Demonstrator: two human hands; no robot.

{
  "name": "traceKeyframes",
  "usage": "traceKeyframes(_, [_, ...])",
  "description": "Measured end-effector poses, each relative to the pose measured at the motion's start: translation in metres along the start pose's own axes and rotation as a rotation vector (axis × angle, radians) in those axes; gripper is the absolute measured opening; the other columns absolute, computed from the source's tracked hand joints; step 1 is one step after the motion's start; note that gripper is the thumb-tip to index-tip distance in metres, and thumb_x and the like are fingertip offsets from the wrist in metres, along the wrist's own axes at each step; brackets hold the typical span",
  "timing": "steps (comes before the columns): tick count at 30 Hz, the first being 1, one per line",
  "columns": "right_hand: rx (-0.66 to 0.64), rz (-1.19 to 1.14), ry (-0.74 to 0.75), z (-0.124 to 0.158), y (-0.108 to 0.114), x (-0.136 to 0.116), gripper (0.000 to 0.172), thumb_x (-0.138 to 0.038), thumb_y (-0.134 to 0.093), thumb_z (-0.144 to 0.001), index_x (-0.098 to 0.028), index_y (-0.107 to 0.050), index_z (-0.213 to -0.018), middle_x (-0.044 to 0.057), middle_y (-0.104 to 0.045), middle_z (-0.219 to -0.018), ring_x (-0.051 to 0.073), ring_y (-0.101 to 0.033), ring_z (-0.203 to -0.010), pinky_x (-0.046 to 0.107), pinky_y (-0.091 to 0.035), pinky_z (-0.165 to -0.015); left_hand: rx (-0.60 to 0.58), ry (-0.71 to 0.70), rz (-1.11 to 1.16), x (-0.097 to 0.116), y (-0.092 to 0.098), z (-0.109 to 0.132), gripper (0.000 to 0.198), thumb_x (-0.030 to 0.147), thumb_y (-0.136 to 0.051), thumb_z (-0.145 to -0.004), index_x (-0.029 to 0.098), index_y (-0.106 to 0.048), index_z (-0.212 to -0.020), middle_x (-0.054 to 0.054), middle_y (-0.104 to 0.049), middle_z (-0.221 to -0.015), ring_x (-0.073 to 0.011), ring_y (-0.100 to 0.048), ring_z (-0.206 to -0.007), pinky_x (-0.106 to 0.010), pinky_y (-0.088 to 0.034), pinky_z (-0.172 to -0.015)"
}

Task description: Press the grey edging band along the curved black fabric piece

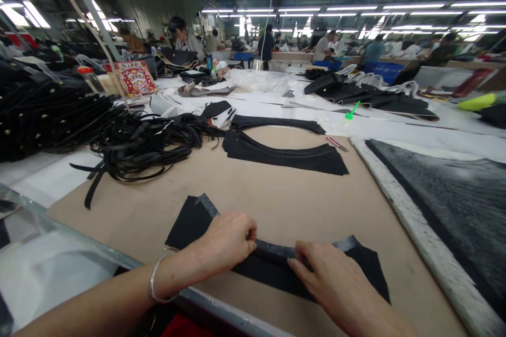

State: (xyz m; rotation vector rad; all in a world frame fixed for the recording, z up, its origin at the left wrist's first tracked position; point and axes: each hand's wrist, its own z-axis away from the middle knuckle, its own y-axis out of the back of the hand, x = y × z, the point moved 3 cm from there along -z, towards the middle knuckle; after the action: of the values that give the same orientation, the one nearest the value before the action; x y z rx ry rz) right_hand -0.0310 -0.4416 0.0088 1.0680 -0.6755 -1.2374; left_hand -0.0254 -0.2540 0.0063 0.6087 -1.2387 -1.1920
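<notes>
A black curved fabric piece [272,273] with a grey strip along its inner edge lies on the tan board [284,195] right in front of me. My left hand [231,237] pinches that edge left of its middle, thumb and fingers pressed together. Further right, my right hand [322,263] grips the same edge between thumb and bent fingers. Part of the edge is hidden under both hands. Beyond them lies a stack of similar black curved pieces [284,155], with another black curved stack [276,124] behind it.
Loose black straps [150,142] are heaped at the left, beside piled black pieces [47,110]. Small pink-handled snips [336,143] lie by the stack. A green-tipped bottle [349,115] stands behind. At the right is a pale slab [395,205] bearing a dark grey sheet. Several people work farther back.
</notes>
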Motion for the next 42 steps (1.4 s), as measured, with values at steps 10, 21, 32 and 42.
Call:
traceKeyframes(10, [-0.019, -0.048, 0.014, -0.005, -0.003, -0.007, 0.024, -0.028, -0.048, -0.092, -0.021, -0.065, -0.077, 0.006, -0.069, -0.074, 0.024, -0.067, -0.074, 0.028, -0.024, -0.052, -0.018, 0.021, 0.006, -0.01, -0.001, -0.005, 0.014, 0.025, -0.058, -0.074, 0.023, -0.071, -0.076, -0.004, -0.071, -0.077, -0.0214, -0.065, -0.076, -0.026, -0.04, -0.061])
traceKeyframes(21, [-0.014, -0.052, 0.019, -0.012, -0.008, -0.006, 0.024, -0.027, -0.048, -0.091, -0.021, -0.064, -0.075, 0.005, -0.068, -0.071, 0.023, -0.066, -0.073, 0.028, -0.027, -0.054, 0.003, 0.002, 0.002, -0.014, -0.009, -0.008, 0.017, 0.025, -0.057, -0.074, 0.023, -0.073, -0.077, -0.005, -0.071, -0.074, -0.0226, -0.066, -0.075, -0.027, -0.04, -0.06])
traceKeyframes(32, [-0.011, -0.057, 0.027, -0.013, -0.009, 0.0, 0.025, -0.026, -0.044, -0.09, -0.022, -0.064, -0.075, 0.006, -0.069, -0.073, 0.025, -0.067, -0.074, 0.028, -0.026, -0.054, -0.025, 0.037, -0.018, -0.008, -0.006, -0.005, 0.016, 0.031, -0.061, -0.077, 0.022, -0.073, -0.079, -0.007, -0.071, -0.075, -0.0251, -0.067, -0.077, -0.029, -0.045, -0.064])
traceKeyframes(42, [-0.021, -0.043, 0.004, -0.012, -0.009, 0.002, 0.026, -0.025, -0.043, -0.09, -0.022, -0.064, -0.075, 0.007, -0.069, -0.074, 0.025, -0.066, -0.074, 0.028, -0.026, -0.053, -0.027, 0.076, -0.053, -0.002, -0.008, -0.007, 0.015, 0.032, -0.063, -0.077, 0.021, -0.073, -0.08, -0.008, -0.072, -0.076, -0.0261, -0.067, -0.08, -0.03, -0.046, -0.067])
